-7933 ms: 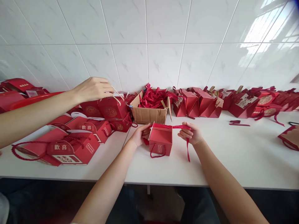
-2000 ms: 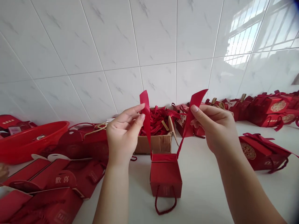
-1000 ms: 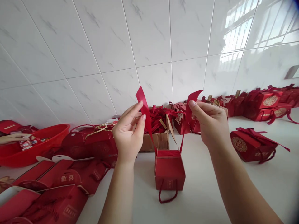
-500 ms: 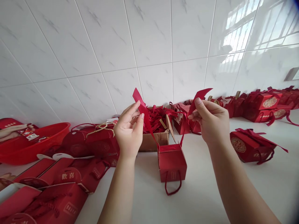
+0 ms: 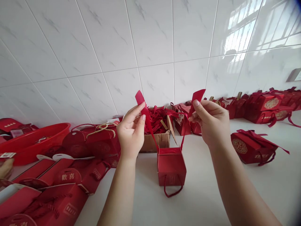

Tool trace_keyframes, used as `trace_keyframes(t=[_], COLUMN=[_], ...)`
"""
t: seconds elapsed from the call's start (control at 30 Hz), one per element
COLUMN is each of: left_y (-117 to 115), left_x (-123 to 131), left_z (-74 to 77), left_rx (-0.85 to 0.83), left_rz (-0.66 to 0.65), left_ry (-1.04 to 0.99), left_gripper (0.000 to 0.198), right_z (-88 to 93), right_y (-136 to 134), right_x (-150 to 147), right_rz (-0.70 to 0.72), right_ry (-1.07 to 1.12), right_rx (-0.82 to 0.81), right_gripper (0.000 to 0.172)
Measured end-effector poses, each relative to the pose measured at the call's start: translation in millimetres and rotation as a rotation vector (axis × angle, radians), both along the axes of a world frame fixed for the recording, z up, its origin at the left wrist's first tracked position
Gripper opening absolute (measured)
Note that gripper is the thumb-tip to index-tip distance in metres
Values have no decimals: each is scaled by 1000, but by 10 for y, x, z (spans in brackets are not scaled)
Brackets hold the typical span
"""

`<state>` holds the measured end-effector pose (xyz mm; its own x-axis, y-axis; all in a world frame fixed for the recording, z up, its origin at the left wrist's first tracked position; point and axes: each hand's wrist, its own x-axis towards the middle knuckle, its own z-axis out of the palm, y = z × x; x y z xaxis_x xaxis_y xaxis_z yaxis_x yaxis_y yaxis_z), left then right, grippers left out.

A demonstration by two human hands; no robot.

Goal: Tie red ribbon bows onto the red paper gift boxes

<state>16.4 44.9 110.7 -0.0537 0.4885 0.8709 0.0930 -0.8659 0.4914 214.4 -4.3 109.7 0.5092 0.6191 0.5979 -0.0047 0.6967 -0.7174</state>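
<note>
Left hand: I see it (image 5: 130,133) narrowed to a pinch, thumb and fingertips on one end of the red ribbon (image 5: 198,94).
Right hand: this one (image 5: 215,124) pinches the other end.
Ribbon ends: pulled sideways about eight seconds ago, both now stand raised, untied; I judge them about even.
Small red box: it (image 5: 171,166) sits upright on the table (image 5: 202,194), between my forearms, ribbon across its top.
Carton: the cardboard one (image 5: 156,142) stands behind, toward the table's back edge.
Bowed box: off to the right (image 5: 254,147), toward the table's right edge.
Co-worker's hand: half a second ago over the red basin (image 5: 50,142), now before it (image 5: 6,168), blurred.
</note>
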Motion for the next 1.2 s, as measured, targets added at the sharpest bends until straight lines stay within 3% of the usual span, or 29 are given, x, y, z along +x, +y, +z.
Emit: trace_keyframes(t=[0.4,1.2], left_y=[-36,-49], left_x=[17,33], left_z=[11,-20], left_rx=[-117,-65], left_rz=[-251,-233], left_ry=[-75,12], left_gripper=[38,39], right_z=[25,59], right_y=[-43,-101], right_x=[-38,-106], right_rz=[14,-87], right_ry=[-19,-69], right_rx=[-20,-21], right_gripper=[27,35])
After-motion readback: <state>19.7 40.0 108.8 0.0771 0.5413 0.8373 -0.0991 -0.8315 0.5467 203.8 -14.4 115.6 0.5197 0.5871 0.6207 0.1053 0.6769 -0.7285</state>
